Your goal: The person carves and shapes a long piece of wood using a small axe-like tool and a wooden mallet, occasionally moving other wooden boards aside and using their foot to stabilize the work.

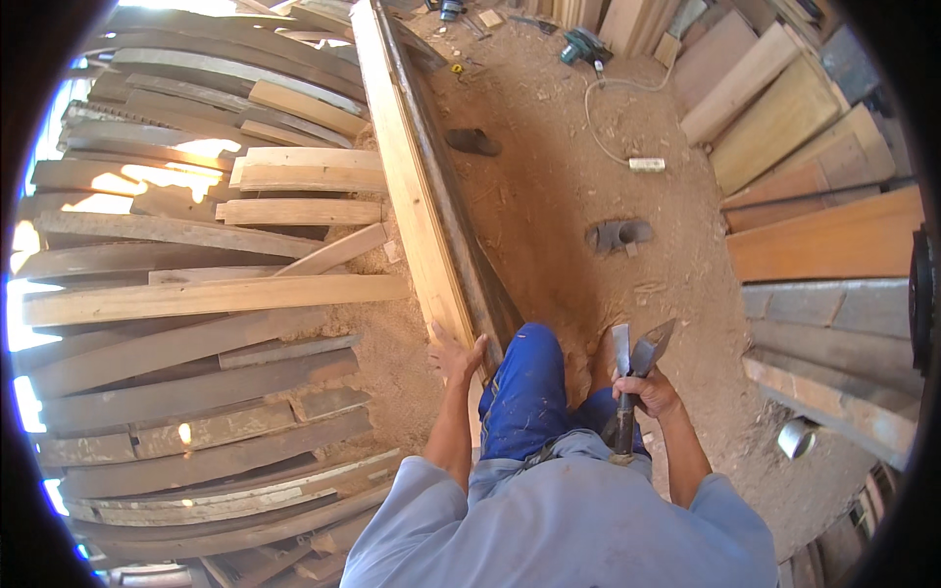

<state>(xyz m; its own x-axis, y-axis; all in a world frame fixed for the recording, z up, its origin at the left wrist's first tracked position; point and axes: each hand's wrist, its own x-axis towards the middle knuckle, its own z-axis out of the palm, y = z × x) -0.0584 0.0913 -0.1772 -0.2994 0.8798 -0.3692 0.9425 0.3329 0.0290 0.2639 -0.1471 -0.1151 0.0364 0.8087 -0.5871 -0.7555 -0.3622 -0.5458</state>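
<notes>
The left hand (454, 355) rests at the near end of a long pale wooden board (421, 206). Its fingers are open and spread across the wood, with the thumb toward the right edge. This board runs away from the person, to the upper part of the view, beside a long dark timber (439, 147). The blue trousers (524, 382) are close to the right side of the board's near end.

The right hand (652, 394) is in front of the body, and its fingers are closed around a chisel (621, 345), whose flat blade points away from the person. Next to this blade there is a second tool (646, 355) with a dark, pointed metal head; how its handle is held, I cannot tell.

On the left lie many planks (206, 358) in rows. On the brown, dusty floor (569, 294) there are two dark slippers (619, 234), well apart, and farther away a green power tool (586, 46). A white power strip (646, 165) lies at the end of a pale cable (590, 113). Wide boards (823, 240) lean at the right.
</notes>
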